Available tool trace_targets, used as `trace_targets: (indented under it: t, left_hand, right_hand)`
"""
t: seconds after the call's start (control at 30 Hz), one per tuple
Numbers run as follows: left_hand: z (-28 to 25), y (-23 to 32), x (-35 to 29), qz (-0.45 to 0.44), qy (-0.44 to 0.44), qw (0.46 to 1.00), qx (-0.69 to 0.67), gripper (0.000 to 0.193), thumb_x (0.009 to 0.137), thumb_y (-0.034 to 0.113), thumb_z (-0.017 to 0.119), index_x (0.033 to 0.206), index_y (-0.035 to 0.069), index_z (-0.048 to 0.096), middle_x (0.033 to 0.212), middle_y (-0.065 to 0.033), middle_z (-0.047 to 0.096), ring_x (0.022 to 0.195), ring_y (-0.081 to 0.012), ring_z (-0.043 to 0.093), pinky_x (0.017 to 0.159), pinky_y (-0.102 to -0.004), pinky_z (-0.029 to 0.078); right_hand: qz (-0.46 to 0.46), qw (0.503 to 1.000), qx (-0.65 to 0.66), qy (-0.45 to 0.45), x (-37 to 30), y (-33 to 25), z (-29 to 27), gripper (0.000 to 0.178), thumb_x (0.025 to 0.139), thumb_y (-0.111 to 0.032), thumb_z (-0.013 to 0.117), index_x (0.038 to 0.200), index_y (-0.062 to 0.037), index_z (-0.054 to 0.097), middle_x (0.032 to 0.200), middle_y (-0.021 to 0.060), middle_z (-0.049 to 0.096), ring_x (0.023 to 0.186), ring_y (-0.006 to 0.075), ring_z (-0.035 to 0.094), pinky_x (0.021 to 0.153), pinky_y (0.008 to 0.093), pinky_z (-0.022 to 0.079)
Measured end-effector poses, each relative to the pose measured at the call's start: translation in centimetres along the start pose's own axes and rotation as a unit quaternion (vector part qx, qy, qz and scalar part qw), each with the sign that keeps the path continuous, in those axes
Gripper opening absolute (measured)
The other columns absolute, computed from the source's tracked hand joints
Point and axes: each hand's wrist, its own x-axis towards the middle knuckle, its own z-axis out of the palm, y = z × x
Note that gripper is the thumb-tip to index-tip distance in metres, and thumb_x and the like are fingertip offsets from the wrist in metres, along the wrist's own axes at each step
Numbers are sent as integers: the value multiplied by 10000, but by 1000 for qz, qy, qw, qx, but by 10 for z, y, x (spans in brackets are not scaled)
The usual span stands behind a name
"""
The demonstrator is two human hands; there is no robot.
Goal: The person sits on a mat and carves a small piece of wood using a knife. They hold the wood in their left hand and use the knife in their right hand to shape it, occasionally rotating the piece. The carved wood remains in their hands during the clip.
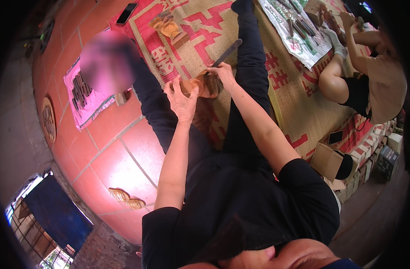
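Note:
A light-brown wooden carving point(208, 85) lies on the patterned mat between my outstretched legs. My left hand point(182, 99) grips its left side, thumb and fingers bent around the wood. In my right hand point(223, 75) is a long, dark, narrow tool point(227, 53) with a rounded far end, slanting away to the upper right. Its lower end meets the carving beneath my fingers, which partly hide it; the tool's exact kind does not show. Farther off on the mat stands another carved wooden figure point(170, 29) on a block-like base.
A pink cloth point(86, 114) with several dark tools lies at left. A phone point(127, 14) rests at the mat's far edge. At right, another person point(371, 80) sits near a white sack point(319, 51) holding more tools. A cardboard box point(326, 161) stands by a brick edge.

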Motion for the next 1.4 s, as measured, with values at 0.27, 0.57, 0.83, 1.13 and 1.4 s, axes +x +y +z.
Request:
trace_targets:
  t: [0.27, 0.57, 0.83, 1.13, 1.4]
  left_hand:
    - [-2, -4, -1, 4, 12, 1000, -1, 725, 713, 350, 764, 1345, 145, 475, 1311, -125, 395, 1212, -330, 470, 979, -429, 448]
    - [-2, 1, -2, 17, 2, 1000, 2, 730, 714, 362, 768, 1345, 142, 474, 1311, -125, 393, 1208, -331, 469, 978, -429, 445]
    - [-6, -9, -7, 24, -3, 999, -31, 720, 708, 342, 764, 1343, 153, 482, 1334, -146, 371, 1232, -355, 444, 996, -449, 432]
    - [-5, -1, -10, 57, -2, 998, -7, 743, 702, 307, 778, 1356, 140, 468, 1315, -140, 385, 1225, -344, 443, 1002, -439, 426]
    - [-11, 2, -15, 58, -30, 997, -30, 822, 703, 296, 775, 1414, 136, 394, 1345, -142, 365, 1245, -340, 435, 1018, -441, 418]
  right_hand:
    - [20, 1000, -18, -14, -9, -11, 4, 121, 757, -40, 761, 825, -24, 662, 727, 30, 643, 618, 119, 589, 590, 254, 465]
    - [58, 996, 57, 34, -8, -4, -3, 217, 769, -138, 798, 842, -86, 600, 767, 15, 658, 639, 112, 601, 623, 273, 466]
    - [17, 999, 47, -5, -15, -16, 3, 163, 756, -67, 780, 884, -28, 687, 835, 69, 682, 678, 137, 618, 612, 265, 483]
    - [6, 999, 39, 29, -9, -8, -1, 172, 761, -97, 791, 826, -32, 645, 773, 36, 647, 686, 130, 609, 629, 254, 481]
    - [27, 995, 84, 53, -6, -7, -4, 193, 758, -46, 760, 924, 7, 675, 827, 68, 679, 705, 144, 616, 663, 295, 496]
